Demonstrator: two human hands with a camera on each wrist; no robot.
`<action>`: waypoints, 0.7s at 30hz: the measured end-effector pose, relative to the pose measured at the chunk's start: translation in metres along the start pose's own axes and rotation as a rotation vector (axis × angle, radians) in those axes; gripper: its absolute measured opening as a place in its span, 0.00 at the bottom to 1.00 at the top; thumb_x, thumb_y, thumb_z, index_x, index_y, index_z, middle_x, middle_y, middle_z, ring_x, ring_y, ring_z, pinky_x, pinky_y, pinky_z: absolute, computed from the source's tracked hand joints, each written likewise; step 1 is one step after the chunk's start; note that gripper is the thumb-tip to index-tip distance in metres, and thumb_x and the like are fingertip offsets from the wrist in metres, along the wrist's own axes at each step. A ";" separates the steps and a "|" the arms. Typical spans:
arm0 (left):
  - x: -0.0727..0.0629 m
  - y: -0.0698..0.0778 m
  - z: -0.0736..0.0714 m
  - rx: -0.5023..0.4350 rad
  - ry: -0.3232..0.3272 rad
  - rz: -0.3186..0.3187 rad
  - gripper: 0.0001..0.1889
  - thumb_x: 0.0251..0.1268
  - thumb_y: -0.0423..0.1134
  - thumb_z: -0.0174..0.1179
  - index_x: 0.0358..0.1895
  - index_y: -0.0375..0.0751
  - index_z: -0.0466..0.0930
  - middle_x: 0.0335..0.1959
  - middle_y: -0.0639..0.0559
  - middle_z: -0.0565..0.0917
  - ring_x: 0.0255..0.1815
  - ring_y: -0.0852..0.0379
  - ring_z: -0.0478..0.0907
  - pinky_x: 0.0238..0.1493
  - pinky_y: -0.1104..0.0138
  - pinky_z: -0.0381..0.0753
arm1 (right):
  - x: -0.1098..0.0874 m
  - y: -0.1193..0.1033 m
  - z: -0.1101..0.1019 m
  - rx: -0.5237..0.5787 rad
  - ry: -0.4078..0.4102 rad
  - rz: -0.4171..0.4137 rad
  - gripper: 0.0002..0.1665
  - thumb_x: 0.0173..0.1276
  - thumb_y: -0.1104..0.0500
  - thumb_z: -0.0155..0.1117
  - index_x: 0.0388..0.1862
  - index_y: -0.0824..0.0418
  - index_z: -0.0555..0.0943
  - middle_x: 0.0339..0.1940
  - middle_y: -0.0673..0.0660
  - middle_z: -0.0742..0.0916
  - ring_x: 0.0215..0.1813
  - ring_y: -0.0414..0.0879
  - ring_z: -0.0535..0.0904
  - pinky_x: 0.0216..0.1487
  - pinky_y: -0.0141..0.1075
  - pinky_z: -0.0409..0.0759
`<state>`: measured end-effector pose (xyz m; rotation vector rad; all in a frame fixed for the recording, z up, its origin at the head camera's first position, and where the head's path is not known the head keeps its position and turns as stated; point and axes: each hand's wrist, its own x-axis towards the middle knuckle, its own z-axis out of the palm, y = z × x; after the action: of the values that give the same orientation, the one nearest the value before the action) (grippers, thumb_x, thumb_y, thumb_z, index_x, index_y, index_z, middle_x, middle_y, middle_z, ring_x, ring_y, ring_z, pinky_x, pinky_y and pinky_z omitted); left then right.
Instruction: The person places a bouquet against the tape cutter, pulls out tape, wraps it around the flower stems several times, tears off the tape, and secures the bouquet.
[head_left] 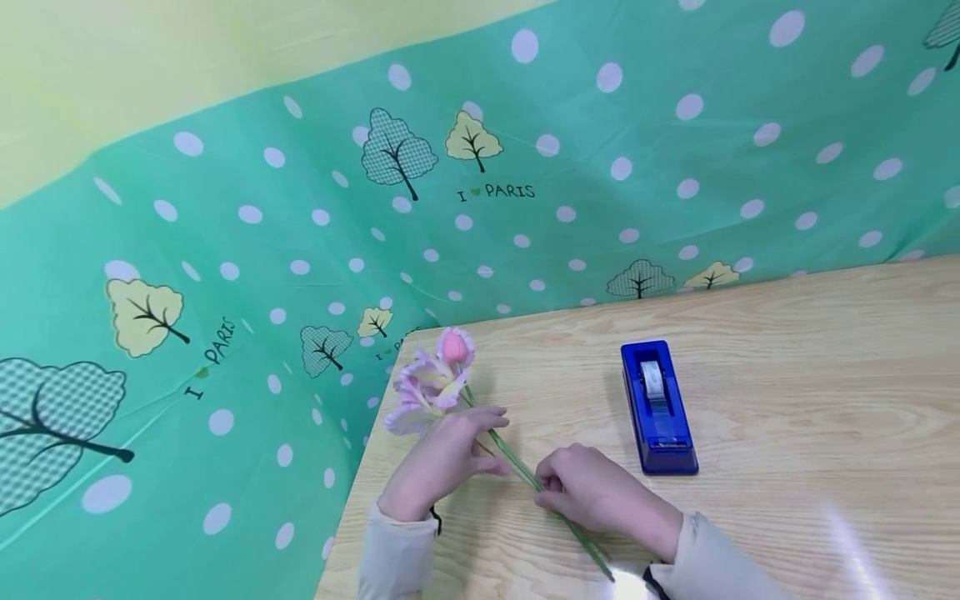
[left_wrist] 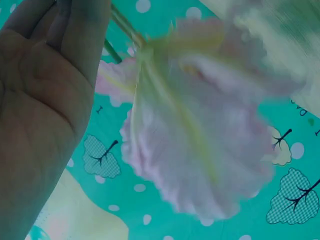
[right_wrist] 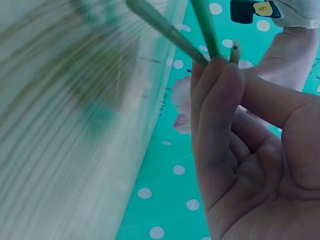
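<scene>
A few lilac ruffled artificial flowers (head_left: 420,387), one with a pink bud (head_left: 453,347), lie toward the table's left corner. Their green stems (head_left: 517,463) run diagonally toward the near edge. My left hand (head_left: 442,458) is over the stems just below the blooms, its fingers and thumb spread apart. In the left wrist view a large pale petal (left_wrist: 195,135) hangs beside the palm (left_wrist: 40,100). My right hand (head_left: 588,487) pinches the stems lower down between thumb and fingertips. Stem ends (right_wrist: 165,31) stick out past those fingertips (right_wrist: 225,80) in the right wrist view.
A blue tape dispenser (head_left: 660,408) with a roll of clear tape (head_left: 652,379) stands on the wooden table (head_left: 810,375), right of my hands. Green dotted cloth (head_left: 637,125) with printed trees hangs behind the table and along its left side.
</scene>
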<state>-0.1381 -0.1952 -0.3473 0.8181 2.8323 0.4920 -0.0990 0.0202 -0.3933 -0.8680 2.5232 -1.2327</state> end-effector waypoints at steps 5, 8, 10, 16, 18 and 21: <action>0.001 0.003 0.002 0.076 0.008 0.017 0.22 0.53 0.39 0.74 0.54 0.46 0.86 0.60 0.51 0.82 0.59 0.52 0.81 0.52 0.63 0.83 | -0.018 0.007 -0.008 -0.050 0.001 -0.007 0.19 0.65 0.59 0.70 0.17 0.50 0.74 0.14 0.39 0.71 0.17 0.30 0.64 0.19 0.27 0.64; 0.005 0.009 0.006 0.145 0.007 0.042 0.20 0.56 0.40 0.72 0.54 0.51 0.86 0.58 0.55 0.84 0.59 0.54 0.81 0.51 0.64 0.83 | -0.030 0.012 -0.014 -0.068 -0.006 -0.001 0.18 0.65 0.58 0.69 0.18 0.50 0.74 0.14 0.38 0.71 0.18 0.30 0.64 0.19 0.27 0.64; 0.007 0.014 0.011 0.182 -0.001 0.074 0.19 0.57 0.40 0.72 0.54 0.52 0.86 0.57 0.55 0.84 0.58 0.55 0.82 0.52 0.64 0.83 | -0.037 0.016 -0.017 -0.075 -0.013 0.003 0.17 0.66 0.57 0.69 0.19 0.49 0.75 0.15 0.37 0.72 0.19 0.30 0.64 0.20 0.27 0.65; 0.012 0.027 0.024 0.182 -0.014 0.172 0.13 0.61 0.39 0.68 0.49 0.51 0.89 0.43 0.58 0.88 0.46 0.64 0.83 0.47 0.76 0.80 | -0.057 0.028 -0.026 -0.084 -0.038 0.014 0.15 0.67 0.55 0.68 0.21 0.47 0.76 0.17 0.36 0.73 0.21 0.29 0.65 0.21 0.27 0.66; 0.013 0.030 0.026 0.190 0.002 0.202 0.11 0.62 0.40 0.68 0.47 0.51 0.89 0.39 0.60 0.87 0.42 0.67 0.82 0.44 0.79 0.79 | -0.062 0.031 -0.028 -0.085 -0.036 0.018 0.15 0.67 0.55 0.68 0.21 0.46 0.76 0.17 0.36 0.73 0.21 0.29 0.65 0.21 0.27 0.65; 0.014 0.034 0.029 0.222 0.018 0.237 0.09 0.62 0.41 0.67 0.45 0.54 0.90 0.37 0.62 0.87 0.39 0.69 0.82 0.42 0.81 0.78 | -0.069 0.035 -0.030 -0.103 -0.025 0.023 0.14 0.67 0.54 0.68 0.22 0.46 0.76 0.17 0.36 0.72 0.20 0.29 0.63 0.20 0.26 0.64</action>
<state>-0.1263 -0.1525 -0.3633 1.2055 2.8558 0.2147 -0.0700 0.0971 -0.4060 -0.8679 2.5885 -1.0864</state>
